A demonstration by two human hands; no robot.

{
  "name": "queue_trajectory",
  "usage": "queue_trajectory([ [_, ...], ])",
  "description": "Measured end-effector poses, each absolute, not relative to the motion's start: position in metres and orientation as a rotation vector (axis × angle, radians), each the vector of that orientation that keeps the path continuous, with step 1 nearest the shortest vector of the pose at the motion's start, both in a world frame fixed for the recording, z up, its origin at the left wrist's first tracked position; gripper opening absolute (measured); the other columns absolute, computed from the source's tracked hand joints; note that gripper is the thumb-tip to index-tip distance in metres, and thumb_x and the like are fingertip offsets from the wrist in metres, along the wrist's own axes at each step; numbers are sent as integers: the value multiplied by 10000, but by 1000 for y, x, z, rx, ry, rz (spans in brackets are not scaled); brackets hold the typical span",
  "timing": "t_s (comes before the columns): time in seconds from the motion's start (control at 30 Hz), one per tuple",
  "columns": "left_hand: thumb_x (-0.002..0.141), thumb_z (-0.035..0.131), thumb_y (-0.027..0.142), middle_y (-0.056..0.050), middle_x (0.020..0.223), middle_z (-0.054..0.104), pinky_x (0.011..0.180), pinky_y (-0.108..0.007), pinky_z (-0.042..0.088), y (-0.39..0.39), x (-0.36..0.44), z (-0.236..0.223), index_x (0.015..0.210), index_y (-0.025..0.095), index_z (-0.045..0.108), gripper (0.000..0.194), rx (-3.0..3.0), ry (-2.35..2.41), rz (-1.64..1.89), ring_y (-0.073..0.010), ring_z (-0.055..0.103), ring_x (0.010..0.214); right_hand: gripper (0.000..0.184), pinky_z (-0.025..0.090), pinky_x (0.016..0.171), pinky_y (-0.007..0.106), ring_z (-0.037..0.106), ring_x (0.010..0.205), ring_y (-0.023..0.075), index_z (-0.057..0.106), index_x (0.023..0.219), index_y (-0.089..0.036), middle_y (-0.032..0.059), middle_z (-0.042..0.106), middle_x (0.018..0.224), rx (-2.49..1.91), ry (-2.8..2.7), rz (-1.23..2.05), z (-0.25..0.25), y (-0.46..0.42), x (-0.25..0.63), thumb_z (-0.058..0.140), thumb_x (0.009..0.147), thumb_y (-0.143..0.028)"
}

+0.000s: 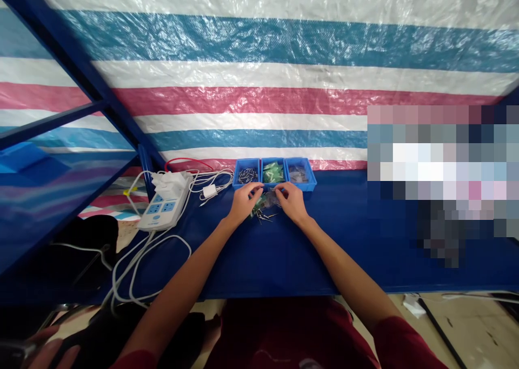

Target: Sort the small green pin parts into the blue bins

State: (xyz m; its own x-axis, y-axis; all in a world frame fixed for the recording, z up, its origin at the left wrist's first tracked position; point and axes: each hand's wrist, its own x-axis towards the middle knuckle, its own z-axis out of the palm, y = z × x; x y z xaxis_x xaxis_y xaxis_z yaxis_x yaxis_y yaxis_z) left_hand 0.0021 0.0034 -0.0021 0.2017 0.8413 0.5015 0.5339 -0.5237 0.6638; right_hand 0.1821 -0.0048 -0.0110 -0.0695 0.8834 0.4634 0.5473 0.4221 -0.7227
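Note:
My left hand (244,202) is just in front of the blue bins, its thumb and fingers pinched together. Opposite it, my right hand (292,202) is also closed in a pinch. What either one grips is too small to make out. Between and below them lies a small pile of thin dark metal pieces (265,216), with green pieces (256,207) and clear grey pieces (270,199) beside it. Behind the hands stand a left bin of dark and silvery pins (247,175), a middle bin of green pieces (273,172) and a right bin of greyish translucent pieces (298,174).
A white power strip (166,204) with plugs and looping white cables (133,255) occupies the left of the blue table (275,261). A white adapter (209,191) lies near the bins. Striped sheeting (251,99) hangs behind. Part of another person's hand (51,353) shows at lower left.

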Motion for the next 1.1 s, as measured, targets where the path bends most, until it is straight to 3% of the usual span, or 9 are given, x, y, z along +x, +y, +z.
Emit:
queue_trajectory([
  [0.13, 855, 567, 371, -73, 983, 720, 703, -272, 532, 3, 4, -2, 1064, 167, 674, 311, 2117, 1192, 1212, -175, 664, 811, 196, 536, 630, 296, 626, 617, 154, 659, 867, -203, 51, 661, 861, -1087, -1600, 710, -12, -7, 179, 507, 856, -326],
  [0.4, 845, 596, 330, -49, 880, 740, 742, -292, 544, 2, 4, -5, 923, 173, 703, 206, 2102, 1173, 1167, -185, 681, 780, 208, 561, 699, 327, 659, 674, 179, 644, 852, -211, 17, 660, 715, -958, -1442, 1008, -13, -9, 174, 587, 812, -406],
  [0.7, 866, 563, 344, -61, 880, 741, 739, -297, 535, 4, 4, -7, 895, 169, 711, 231, 2168, 1151, 1195, -194, 684, 767, 227, 493, 685, 293, 599, 691, 167, 661, 773, -191, 44, 653, 776, -1085, -1701, 599, -11, -7, 178, 525, 856, -352],
  [1.1, 787, 574, 239, -29, 738, 711, 675, -266, 536, 3, 5, -7, 836, 165, 679, 137, 2122, 1191, 1188, -157, 654, 658, 217, 507, 699, 295, 623, 700, 176, 673, 861, -199, 50, 693, 832, -1124, -1682, 592, -13, -8, 178, 508, 864, -341],
])
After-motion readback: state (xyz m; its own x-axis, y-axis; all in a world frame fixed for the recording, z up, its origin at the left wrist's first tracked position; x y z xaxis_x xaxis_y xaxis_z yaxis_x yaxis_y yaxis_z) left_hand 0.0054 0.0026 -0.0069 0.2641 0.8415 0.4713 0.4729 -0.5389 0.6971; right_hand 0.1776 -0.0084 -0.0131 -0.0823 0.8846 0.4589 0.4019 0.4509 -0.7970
